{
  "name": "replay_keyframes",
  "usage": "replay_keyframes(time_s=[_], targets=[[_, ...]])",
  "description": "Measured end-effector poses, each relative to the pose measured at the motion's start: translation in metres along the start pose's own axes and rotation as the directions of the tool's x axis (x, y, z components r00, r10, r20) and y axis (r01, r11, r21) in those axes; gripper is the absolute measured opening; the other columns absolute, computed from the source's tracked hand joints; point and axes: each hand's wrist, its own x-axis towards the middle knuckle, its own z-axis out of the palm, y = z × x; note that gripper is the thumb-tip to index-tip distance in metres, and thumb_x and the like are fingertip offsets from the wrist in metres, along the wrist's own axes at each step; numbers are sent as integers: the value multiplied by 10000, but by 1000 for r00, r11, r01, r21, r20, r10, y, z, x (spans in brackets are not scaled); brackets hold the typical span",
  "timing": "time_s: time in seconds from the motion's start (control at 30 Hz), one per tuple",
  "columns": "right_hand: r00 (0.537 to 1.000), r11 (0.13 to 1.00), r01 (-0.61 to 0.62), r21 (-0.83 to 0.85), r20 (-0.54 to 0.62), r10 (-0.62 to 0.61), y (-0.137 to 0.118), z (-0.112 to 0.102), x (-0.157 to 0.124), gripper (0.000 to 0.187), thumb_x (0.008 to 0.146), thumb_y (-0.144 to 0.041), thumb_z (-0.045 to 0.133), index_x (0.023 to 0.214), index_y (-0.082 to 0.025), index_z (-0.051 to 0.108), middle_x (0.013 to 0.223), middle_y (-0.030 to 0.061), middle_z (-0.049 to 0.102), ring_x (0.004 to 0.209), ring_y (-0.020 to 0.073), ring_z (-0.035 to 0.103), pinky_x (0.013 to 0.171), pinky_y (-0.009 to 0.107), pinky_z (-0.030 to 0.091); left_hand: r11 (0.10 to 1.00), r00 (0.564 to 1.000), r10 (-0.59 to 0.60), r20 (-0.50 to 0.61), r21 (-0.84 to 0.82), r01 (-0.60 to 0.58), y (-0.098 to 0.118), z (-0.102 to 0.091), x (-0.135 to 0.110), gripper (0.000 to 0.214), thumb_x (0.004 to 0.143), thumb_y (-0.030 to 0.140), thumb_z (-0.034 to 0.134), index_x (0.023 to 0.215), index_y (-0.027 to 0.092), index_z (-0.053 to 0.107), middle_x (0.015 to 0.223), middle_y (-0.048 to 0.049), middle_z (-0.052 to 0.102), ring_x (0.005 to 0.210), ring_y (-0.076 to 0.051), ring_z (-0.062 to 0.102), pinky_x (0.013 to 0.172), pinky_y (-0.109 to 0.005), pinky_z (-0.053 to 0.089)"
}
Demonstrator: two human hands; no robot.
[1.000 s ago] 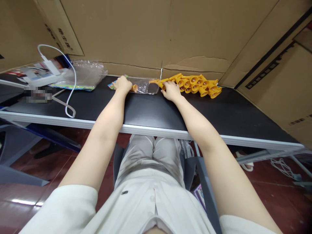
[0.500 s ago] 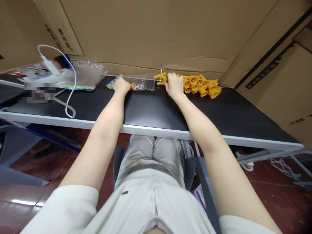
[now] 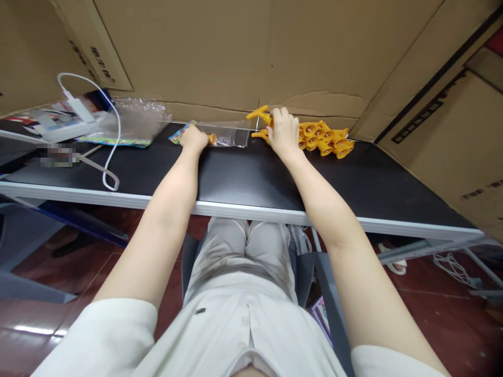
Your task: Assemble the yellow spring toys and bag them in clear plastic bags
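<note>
My left hand (image 3: 193,138) is closed over the colourful printed end of a clear plastic bag (image 3: 231,137), which lies flat near the back of the table. A yellow flared end (image 3: 212,139) pokes out beside my left fingers; it looks to be inside the bag. My right hand (image 3: 284,132) grips a yellow horn-shaped plastic piece (image 3: 258,112), raised slightly off the pile, its narrow end pointing left. Under and right of that hand lies a pile of similar yellow horn-shaped pieces (image 3: 325,140) with flared open ends. My right fingers hide part of the gripped piece.
A stack of clear bags (image 3: 135,123) with printed edges lies at the left, beside a white power strip (image 3: 73,131) and a looping white cable (image 3: 119,120). Cardboard walls (image 3: 204,52) enclose the back and sides of the black table (image 3: 251,178).
My right hand has risen slightly, lifting one yellow horn-shaped piece from the pile. My left hand stays on the bag.
</note>
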Motion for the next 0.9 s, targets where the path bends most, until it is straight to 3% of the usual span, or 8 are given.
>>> replay_keyframes(time_s=[0.17,0.43,0.53,0.7,0.8,0.9], targets=[[990,991,-4,131,141,-14,-2,4,-2,423,1087,-349,561,1468,-178,627,1434,231,669,1312,457,650,1153,691,479,999,1000,19,5,-41,-18,-4,2,5,604,1015,163,554,1605,36,572,1623,-289,638,1558,-380,598,1319,-479,459],[962,967,0,256,263,-70,-20,12,-9,374,978,-179,682,1352,-178,696,1413,166,720,1305,341,673,1167,506,527,994,993,98,60,-56,-94,-3,3,14,693,879,156,669,1565,67,622,1603,-277,660,1533,-396,619,1295,-467,497],[962,960,-15,278,267,-62,-26,15,-11,396,969,-158,672,1365,-170,692,1428,165,730,1283,325,694,1163,493,530,991,988,129,86,-55,-125,-2,8,21,696,795,136,685,1491,113,694,1576,-234,698,1496,-386,653,1269,-450,523],[976,956,-72,283,219,9,-29,30,-12,419,966,-158,693,1385,-151,695,1454,190,740,1370,353,687,1203,526,530,975,940,221,260,-61,-213,0,19,28,564,725,139,639,1260,160,815,1345,-183,835,1349,-365,753,1154,-417,589],[975,954,-113,278,214,53,-31,40,-10,429,968,-179,718,1396,-145,703,1431,199,756,1365,357,699,1201,524,542,968,918,252,306,-66,-244,2,21,26,530,738,134,623,1225,149,831,1252,-182,859,1298,-354,778,1115,-381,601],[970,943,-137,303,236,65,-34,45,-7,464,960,-166,727,1419,-99,712,1408,208,771,1330,338,726,1189,482,555,961,917,277,286,-89,-262,5,20,22,503,781,145,640,1246,149,832,1231,-173,863,1278,-358,786,1132,-385,594]])
